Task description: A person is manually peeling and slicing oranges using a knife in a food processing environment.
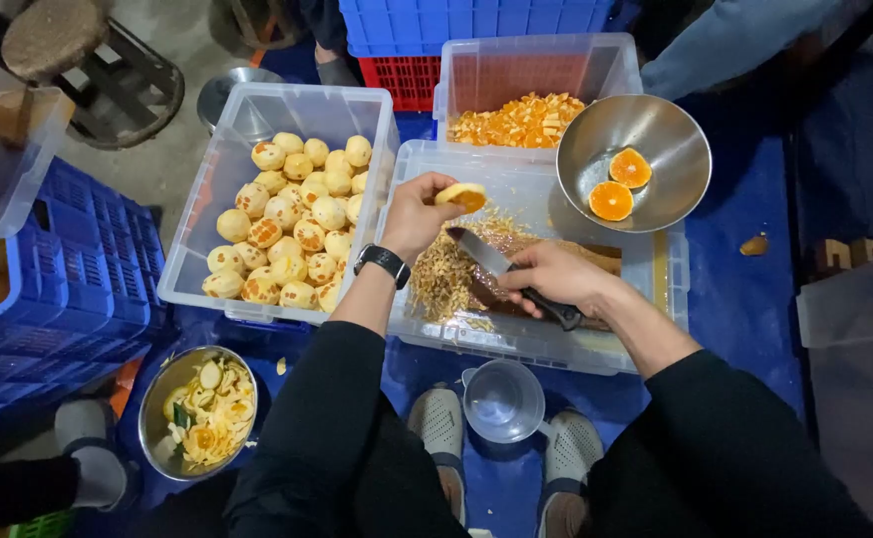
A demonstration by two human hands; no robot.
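My left hand (419,212) holds a peeled orange half (461,195) over a clear plastic bin (536,344). A black watch sits on that wrist. My right hand (554,278) grips a black-handled knife (501,266), its blade pointing up-left toward the fruit. A brown cutting board (606,261) and a heap of seeds and trimmings (443,279) lie under my hands inside the bin. A steel bowl (646,130) with two orange halves (620,185) rests on the bin's far right corner.
A clear bin of peeled oranges (292,219) stands at left. Behind is a bin of chopped orange pieces (516,120). A steel bowl of peels (197,410) and a clear measuring cup (501,401) sit on the floor by my feet. Blue crates (68,289) stand at left.
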